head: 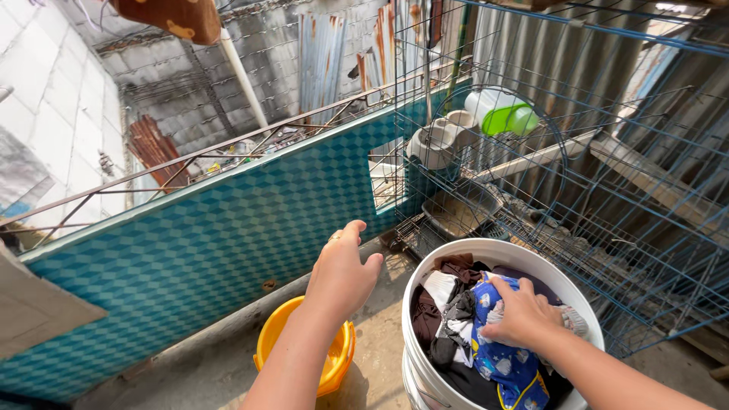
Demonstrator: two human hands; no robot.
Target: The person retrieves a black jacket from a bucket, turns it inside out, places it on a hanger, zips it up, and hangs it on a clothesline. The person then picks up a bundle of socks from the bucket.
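Right hand (524, 315) fingers closed on blue cloth (507, 357) atop laundry in white bucket (425, 269), 5 o'clock. Left hand (343, 273) open, empty, above yellow basin (277, 330). Risk: cloth snags other pieces, drags them over rim.

We see that our two forearms are bare, without sleeves, and our left hand (342, 273) wears a small ring on one finger.

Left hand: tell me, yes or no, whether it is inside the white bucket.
No: the left hand hangs in the air above the yellow basin, beside the white bucket where only the right hand rests on clothes.
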